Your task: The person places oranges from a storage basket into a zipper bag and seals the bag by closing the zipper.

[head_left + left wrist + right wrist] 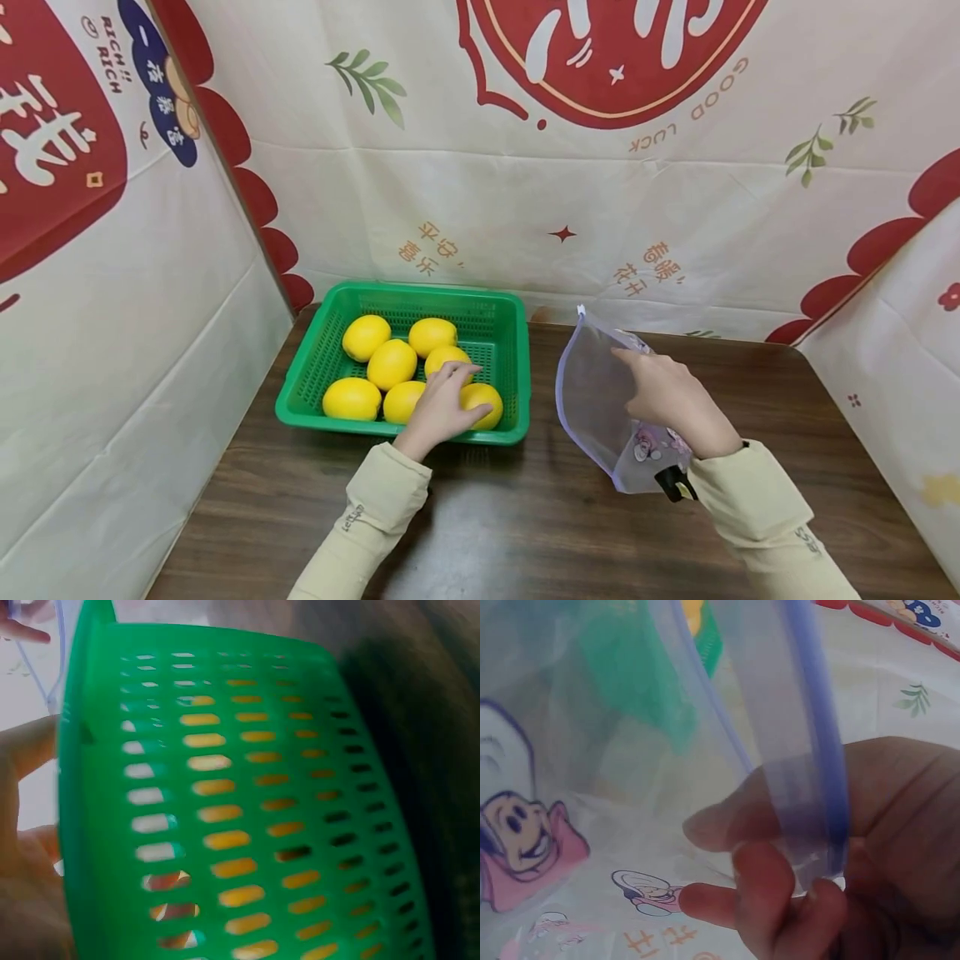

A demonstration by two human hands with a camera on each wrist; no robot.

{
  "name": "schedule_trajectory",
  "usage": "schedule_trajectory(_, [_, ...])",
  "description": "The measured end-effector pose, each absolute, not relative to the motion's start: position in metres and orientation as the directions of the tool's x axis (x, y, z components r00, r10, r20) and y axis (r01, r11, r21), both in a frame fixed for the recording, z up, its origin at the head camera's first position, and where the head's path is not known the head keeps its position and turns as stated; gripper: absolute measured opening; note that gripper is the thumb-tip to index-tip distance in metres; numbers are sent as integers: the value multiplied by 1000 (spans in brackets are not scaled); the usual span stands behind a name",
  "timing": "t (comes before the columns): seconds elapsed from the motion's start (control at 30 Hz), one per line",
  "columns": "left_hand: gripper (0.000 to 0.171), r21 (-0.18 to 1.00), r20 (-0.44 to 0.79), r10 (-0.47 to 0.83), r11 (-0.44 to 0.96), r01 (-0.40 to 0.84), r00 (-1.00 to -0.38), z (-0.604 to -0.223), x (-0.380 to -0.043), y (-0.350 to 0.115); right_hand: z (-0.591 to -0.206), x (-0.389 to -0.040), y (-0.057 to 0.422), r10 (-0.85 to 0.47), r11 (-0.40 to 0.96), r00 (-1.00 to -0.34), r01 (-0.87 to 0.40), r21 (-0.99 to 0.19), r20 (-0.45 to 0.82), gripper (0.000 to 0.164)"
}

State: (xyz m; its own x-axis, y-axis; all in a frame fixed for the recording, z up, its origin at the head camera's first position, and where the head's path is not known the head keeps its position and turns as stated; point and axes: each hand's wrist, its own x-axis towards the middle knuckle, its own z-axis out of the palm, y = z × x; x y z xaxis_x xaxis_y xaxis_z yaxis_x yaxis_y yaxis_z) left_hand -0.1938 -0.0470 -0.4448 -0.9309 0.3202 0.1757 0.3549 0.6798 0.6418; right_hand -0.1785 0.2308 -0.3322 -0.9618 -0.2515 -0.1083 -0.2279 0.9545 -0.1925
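Observation:
A green plastic basket (296, 400) holds several yellow lemons (365, 337). My left hand (442, 404) reaches over its front edge, thumb and fingers spread above the lemon (483, 407) in the front right corner. Whether the fingertips touch that lemon cannot be told; in the left wrist view the perforated basket wall (97, 825) hides most of the hand. My right hand (671, 396) grips the edge of a clear zip bag (596, 392) with purple trim and printed cartoon figures. The bag stands upright, its mouth gaping toward the basket. The right wrist view shows fingers (761, 881) curled at the purple edge.
Both things stand on a dark wood-grain table (487, 517). A printed white cloth (480, 192) with red patterns walls off the back and both sides. A small black object (675, 483) sits by the right cuff.

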Motion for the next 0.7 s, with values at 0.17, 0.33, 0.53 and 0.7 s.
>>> schedule_trajectory(0.17, [55, 644, 126, 323, 693, 325, -938, -451, -196, -50, -339, -185, 231, -258, 948, -957, -224, -227, -135, 69])
schedule_trajectory(0.33, [62, 623, 35, 317, 735, 269, -948, -455, -201, -48, -344, -192, 232, -278, 943, -950, -242, -229, -141, 71])
schedule_trajectory(0.53, [64, 623, -31, 341, 741, 249, -940, -456, -205, -47, -347, -197, 233, -289, 946, -945, -257, -198, -152, 71])
schedule_trajectory(0.7, [63, 630, -67, 374, 735, 251, -925, -455, -207, -47, -347, -197, 233, -286, 947, -945, -253, -196, -160, 71])
